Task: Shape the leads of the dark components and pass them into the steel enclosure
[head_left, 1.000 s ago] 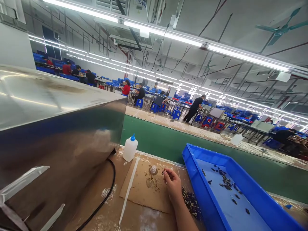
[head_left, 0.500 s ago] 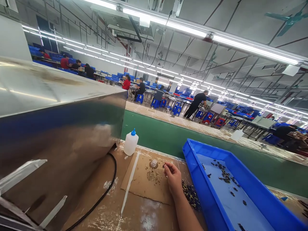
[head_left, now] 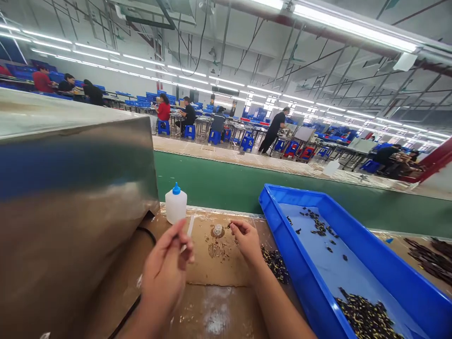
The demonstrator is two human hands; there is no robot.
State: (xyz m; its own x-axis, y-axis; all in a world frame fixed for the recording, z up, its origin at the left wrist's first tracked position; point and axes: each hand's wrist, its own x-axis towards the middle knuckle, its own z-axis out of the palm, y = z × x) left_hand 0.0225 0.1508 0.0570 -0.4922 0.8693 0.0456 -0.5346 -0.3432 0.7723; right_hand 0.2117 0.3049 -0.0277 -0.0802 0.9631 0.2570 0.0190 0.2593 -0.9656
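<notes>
My right hand (head_left: 248, 242) pinches a small dark piece (head_left: 229, 226) between thumb and fingertips, over the right part of a cardboard sheet (head_left: 203, 273). Just left of those fingertips, a small clear round cup (head_left: 218, 230) stands on the cardboard in a brown stain. My left hand (head_left: 165, 268) is raised in front of a white squeeze bottle (head_left: 175, 207) with a blue cap. Its fingers are curled in, slightly blurred, and what they hold, if anything, cannot be made out. Beside my right forearm lies a heap of small black and yellow pieces (head_left: 275, 264).
At the right stands a large blue tray (head_left: 293, 263) with scattered dark pieces and a pile of black and yellow ones. A metal box (head_left: 77, 202) fills the left side, a black cable (head_left: 129, 313) by it. Beyond the green partition (head_left: 212, 179), people sit or stand at benches.
My left hand has come into view from below. The view has shifted, showing more of the tray's contents. My right hand still pinches the small dark piece near the clear cup.
</notes>
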